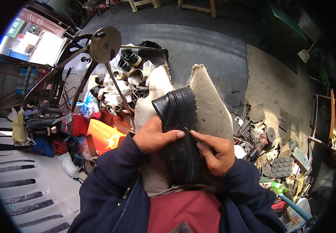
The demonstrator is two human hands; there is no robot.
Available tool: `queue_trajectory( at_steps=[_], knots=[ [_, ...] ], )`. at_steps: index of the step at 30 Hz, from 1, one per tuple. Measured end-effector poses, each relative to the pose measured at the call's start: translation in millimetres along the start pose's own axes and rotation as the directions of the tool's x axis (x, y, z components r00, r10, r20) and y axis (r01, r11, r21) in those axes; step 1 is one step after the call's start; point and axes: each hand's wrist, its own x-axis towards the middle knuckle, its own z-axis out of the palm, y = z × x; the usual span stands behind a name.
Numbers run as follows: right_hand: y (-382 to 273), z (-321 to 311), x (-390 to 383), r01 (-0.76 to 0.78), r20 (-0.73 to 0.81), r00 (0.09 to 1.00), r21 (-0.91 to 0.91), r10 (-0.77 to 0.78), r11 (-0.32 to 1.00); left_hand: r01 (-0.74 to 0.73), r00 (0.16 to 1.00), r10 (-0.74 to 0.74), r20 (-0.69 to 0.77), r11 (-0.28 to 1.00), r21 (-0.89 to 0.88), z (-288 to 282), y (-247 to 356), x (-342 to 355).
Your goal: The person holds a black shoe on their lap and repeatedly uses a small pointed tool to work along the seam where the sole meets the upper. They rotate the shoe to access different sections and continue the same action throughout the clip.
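Note:
A black leather shoe (177, 159) lies lengthwise across my lap on a stained beige cloth (210, 93), its sole edge turned toward my right side. My left hand (152, 136) grips the shoe's upper from the left, thumb laid across the leather toward the sole seam. Against the sole edge, my right hand (216, 153) is closed, with the index finger reaching to the seam and the thumb tucked below it. A thin pointed tip (186, 129) shows between my two hands; what it belongs to is too small to make out.
At the left stands a metal machine with a round wheel (105, 44). Beyond my left arm are piled shoes (131, 58) and an orange box (104, 136). Dark strips (16, 182) lie at lower left. Tools and scraps (261, 143), plus a green bottle (278, 188), crowd the right.

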Motion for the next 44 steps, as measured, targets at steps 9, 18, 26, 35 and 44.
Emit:
queue_trajectory(
  at_steps=[9, 18, 26, 35, 44],
  knots=[
    [0.7, 16.9, -5.0, -0.014, -0.136, 0.991, -0.01, 0.013, 1.0, 0.022, 0.999, -0.02, -0.027, 0.998, 0.051, 0.8, -2.1, 1.4],
    [3.2, 23.4, -3.5, -0.01, -0.2, 0.98, 0.012, 0.012, 1.0, -0.045, 0.999, 0.049, -0.019, 0.984, 0.171, -0.6, -6.0, 3.3],
    [-0.1, 14.5, 2.9, -0.27, -0.097, 0.94, 0.38, 0.328, 0.885, -0.044, 0.999, 0.048, -0.01, 0.974, 0.223, -2.2, -5.5, 1.6],
    [12.1, 23.3, 7.7, 0.164, -0.286, 0.94, -0.102, -0.187, 0.981, 0.026, 0.998, -0.018, -0.056, 0.99, 0.141, 1.6, -2.1, 0.2],
    [30.7, 24.4, -3.9, 0.281, -0.247, 0.911, -0.214, -0.33, 0.936, -0.058, 0.998, 0.06, -0.029, 0.997, 0.05, 0.9, -8.8, -2.5]
  ],
)
